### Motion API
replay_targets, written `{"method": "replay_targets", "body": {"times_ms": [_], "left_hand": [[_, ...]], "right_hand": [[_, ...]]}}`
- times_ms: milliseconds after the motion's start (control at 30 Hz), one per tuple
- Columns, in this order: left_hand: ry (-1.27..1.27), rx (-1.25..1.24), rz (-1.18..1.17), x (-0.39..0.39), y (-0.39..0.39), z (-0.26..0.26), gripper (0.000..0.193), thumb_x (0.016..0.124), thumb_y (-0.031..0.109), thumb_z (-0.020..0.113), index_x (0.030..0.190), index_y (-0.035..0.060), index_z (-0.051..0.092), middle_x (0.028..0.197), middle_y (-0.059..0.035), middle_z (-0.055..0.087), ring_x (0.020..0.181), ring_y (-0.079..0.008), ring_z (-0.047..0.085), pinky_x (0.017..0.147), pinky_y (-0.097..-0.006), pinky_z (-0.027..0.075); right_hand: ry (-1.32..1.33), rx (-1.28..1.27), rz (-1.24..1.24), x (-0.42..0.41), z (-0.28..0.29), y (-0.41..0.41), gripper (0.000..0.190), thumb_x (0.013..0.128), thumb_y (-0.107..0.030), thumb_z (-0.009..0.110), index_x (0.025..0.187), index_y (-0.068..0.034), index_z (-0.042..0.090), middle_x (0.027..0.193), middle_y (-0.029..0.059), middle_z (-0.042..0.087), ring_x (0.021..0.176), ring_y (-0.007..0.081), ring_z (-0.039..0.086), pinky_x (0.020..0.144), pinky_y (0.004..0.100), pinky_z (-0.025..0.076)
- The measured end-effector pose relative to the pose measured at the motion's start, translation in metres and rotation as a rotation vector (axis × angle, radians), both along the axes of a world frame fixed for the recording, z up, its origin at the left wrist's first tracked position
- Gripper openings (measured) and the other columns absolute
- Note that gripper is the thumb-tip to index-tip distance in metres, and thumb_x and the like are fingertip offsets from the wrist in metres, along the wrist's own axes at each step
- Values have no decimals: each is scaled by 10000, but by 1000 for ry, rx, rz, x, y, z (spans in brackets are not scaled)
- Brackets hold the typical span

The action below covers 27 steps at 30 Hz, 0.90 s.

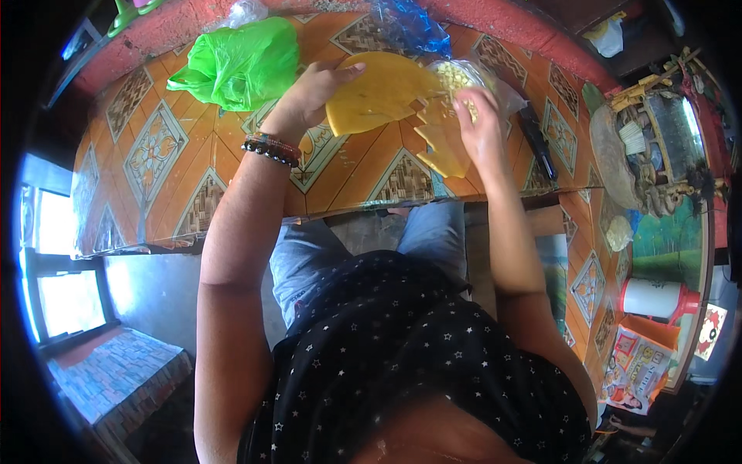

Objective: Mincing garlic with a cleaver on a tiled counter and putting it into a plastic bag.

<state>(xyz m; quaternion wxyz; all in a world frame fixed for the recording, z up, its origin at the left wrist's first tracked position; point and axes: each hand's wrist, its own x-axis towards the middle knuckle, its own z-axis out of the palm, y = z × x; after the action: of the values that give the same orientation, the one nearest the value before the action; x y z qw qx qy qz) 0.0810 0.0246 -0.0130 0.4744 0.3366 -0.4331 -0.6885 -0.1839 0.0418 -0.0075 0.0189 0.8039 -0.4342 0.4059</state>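
Note:
My left hand [316, 87] grips the left edge of a flat yellow-brown sheet [382, 87], thumb on top and fingers hidden underneath. The sheet's right edge is jagged. To its right lie yellow-brown pieces [443, 145] with pointed, uneven edges, partly behind my right wrist. My right hand [484, 124] is over the near side of a clear plastic bag [490, 72] holding small pale-yellow bits [452, 75]. Its fingers are bent and slightly blurred, and whether anything is pinched between them does not show.
A bright green plastic bag [243, 64] lies left of my left hand. Blue plastic [414, 26] sits at the far edge. A long dark object [538, 139] rests right of my right hand. The tabletop [359, 174] has a patterned orange covering, with its front edge near my lap.

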Motion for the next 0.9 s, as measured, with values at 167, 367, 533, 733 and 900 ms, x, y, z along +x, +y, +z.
{"method": "replay_targets", "body": {"times_ms": [167, 367, 533, 733, 900], "left_hand": [[85, 15, -7, -6, 7, 7, 382, 870, 134, 481, 1178, -76, 399, 1056, -168, 547, 919, -237, 587, 779, -345, 504], [172, 38, 42, -5, 2, 2, 366, 844, 54, 474, 1150, -133, 400, 1027, -218, 537, 889, -274, 588, 749, -366, 515], [246, 65, 40, 7, -4, 0, 398, 841, 52, 476, 1173, -135, 361, 1022, -221, 531, 891, -286, 584, 738, -371, 518], [230, 4, 87, 20, -4, 9, 440, 843, 71, 484, 1207, -106, 312, 1052, -206, 517, 887, -265, 581, 743, -378, 513], [241, -14, 120, 22, 3, 15, 374, 850, 92, 478, 1162, -93, 385, 1047, -186, 529, 874, -249, 582, 720, -352, 514]], "right_hand": [[113, 297, -22, 44, 18, -47, 320, 849, -207, 514, 1102, -10, 519, 1074, 145, 558, 1039, 297, 515, 882, 348, 419], [153, 113, 111, 33, -5, -55, 218, 820, -118, 535, 994, 1, 588, 1047, 138, 588, 957, 285, 570, 840, 333, 458], [247, 141, 140, -3, 6, -42, 101, 761, -28, 557, 831, 22, 611, 914, 150, 593, 820, 299, 585, 746, 352, 473], [238, 151, -5, -4, 37, -36, 85, 779, -36, 552, 828, 13, 603, 926, 126, 569, 841, 290, 574, 744, 333, 470], [61, 89, 310, 22, 30, -27, 104, 769, -101, 613, 849, -36, 601, 911, 83, 587, 827, 233, 578, 726, 315, 462]]}}
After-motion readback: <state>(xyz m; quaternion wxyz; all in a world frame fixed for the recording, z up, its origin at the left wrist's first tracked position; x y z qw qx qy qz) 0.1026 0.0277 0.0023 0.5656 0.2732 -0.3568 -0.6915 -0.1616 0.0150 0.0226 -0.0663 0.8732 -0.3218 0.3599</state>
